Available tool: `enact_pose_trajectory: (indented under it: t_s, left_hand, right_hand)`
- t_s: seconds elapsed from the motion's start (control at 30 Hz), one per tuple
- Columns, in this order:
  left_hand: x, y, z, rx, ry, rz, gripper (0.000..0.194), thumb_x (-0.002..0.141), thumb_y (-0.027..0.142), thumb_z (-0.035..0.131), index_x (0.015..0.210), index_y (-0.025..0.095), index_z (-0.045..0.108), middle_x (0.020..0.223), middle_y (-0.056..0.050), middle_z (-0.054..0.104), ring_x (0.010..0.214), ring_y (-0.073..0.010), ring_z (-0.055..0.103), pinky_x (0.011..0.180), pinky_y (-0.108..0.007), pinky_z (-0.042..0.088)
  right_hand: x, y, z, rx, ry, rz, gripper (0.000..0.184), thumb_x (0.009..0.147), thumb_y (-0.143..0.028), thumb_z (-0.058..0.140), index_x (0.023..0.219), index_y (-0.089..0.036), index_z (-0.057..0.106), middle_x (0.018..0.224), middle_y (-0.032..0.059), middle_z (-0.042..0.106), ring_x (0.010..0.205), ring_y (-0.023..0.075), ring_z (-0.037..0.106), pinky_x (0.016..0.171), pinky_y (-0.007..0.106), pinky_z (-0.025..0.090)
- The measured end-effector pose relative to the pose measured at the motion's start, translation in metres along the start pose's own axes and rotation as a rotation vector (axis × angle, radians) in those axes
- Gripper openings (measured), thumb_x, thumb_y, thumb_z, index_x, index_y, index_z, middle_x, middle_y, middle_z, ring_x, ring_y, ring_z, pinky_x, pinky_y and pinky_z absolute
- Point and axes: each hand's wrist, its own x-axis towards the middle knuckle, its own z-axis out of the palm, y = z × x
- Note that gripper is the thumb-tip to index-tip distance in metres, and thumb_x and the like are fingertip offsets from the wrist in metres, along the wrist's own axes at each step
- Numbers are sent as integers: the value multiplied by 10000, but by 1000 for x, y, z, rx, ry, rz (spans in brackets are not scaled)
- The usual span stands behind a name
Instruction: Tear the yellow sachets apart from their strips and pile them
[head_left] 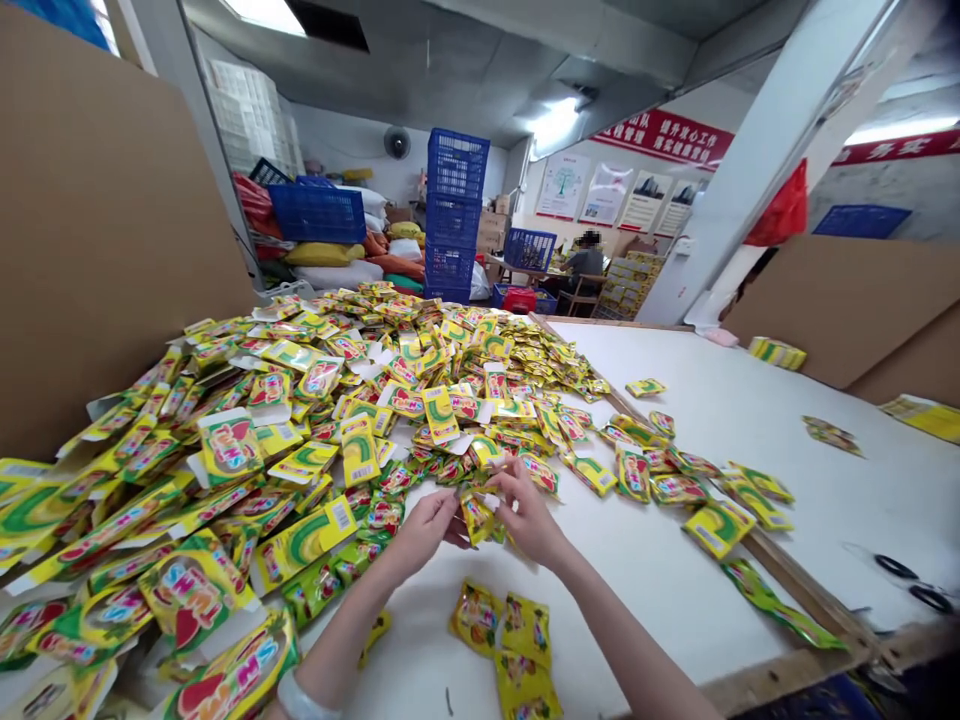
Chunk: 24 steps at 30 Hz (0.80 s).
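My left hand [426,527] and my right hand [529,512] meet over the white table [660,580], both pinching a small yellow and green candy sachet [475,517] between their fingers. Just beyond them lies a big heap of yellow flat cartons and sachets [322,420] that covers the table's left half. Three loose sachets [510,640] lie on the table between my forearms, close to the near edge.
Brown cardboard sheets [97,240] wall the left and the far right. Scattered sachets [690,480] lie along a wooden strip [802,580]; black scissors [911,580] rest at right. Stacked blue crates [456,215] and a seated person [586,262] are in the back.
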Motion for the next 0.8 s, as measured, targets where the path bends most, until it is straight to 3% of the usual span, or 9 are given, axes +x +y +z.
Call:
enact_pose_trajectory:
  t_s: [0.13, 0.2, 0.27, 0.37, 0.47, 0.6, 0.7, 0.8]
  left_hand:
    - [2, -3, -2, -52, 74, 32, 389, 708, 518, 570, 805, 142, 559, 665, 5, 570, 611, -138, 565, 562, -262, 484]
    - [4, -6, -3, -46, 115, 51, 342, 711, 472, 588, 774, 137, 560, 633, 15, 549, 586, -127, 540, 525, -237, 453]
    - [5, -9, -2, -31, 133, 69, 276, 720, 411, 598, 744, 138, 563, 620, 16, 546, 588, -129, 535, 520, -229, 440]
    - [4, -11, 2, -13, 134, 82, 214, 759, 356, 556, 801, 147, 577, 701, -16, 592, 660, -159, 573, 580, -260, 473]
    - [0, -10, 7, 90, 218, 126, 279, 824, 362, 453, 1012, 180, 550, 875, -50, 597, 709, -166, 593, 639, -293, 491]
    - [-6, -4, 5, 336, 324, 200, 315, 849, 349, 402, 1114, 220, 514, 974, -62, 565, 779, -174, 583, 627, -284, 484]
    - [-8, 1, 1, 437, 328, 202, 287, 852, 313, 390, 1076, 221, 544, 983, -57, 572, 764, -165, 583, 626, -278, 481]
    - [-9, 4, -1, 512, 308, 215, 279, 858, 292, 371, 1057, 230, 557, 991, -53, 577, 767, -164, 591, 650, -279, 485]
  right_hand:
    - [6, 11, 10, 86, -23, 36, 78, 772, -194, 480, 844, -197, 510, 966, 59, 488, 904, 179, 500, 624, 256, 449]
    - [4, 15, 14, 140, -61, 79, 153, 816, -282, 458, 948, -204, 464, 855, 36, 536, 733, 146, 552, 525, 225, 442]
    - [2, 17, 19, 241, -177, 166, 274, 814, -377, 482, 1011, -189, 452, 744, 10, 565, 572, 125, 575, 445, 204, 417]
    - [-1, 18, 20, 390, -273, 308, 370, 716, -445, 608, 913, -138, 545, 648, 3, 588, 456, 131, 591, 397, 191, 383]
    - [-3, 25, 2, 426, 1, 386, 405, 604, -433, 706, 850, -139, 577, 641, 7, 609, 488, 155, 617, 382, 185, 374]
    - [-12, 46, -50, 420, 387, 462, 400, 600, -496, 662, 808, -190, 511, 590, -36, 568, 515, 135, 617, 358, 152, 337]
    - [-19, 60, -81, 424, 447, 532, 369, 588, -473, 665, 744, -204, 466, 577, -49, 541, 496, 132, 616, 345, 145, 322]
    - [-19, 67, -86, 420, 417, 586, 343, 583, -415, 677, 727, -204, 448, 587, -40, 546, 477, 138, 616, 342, 152, 327]
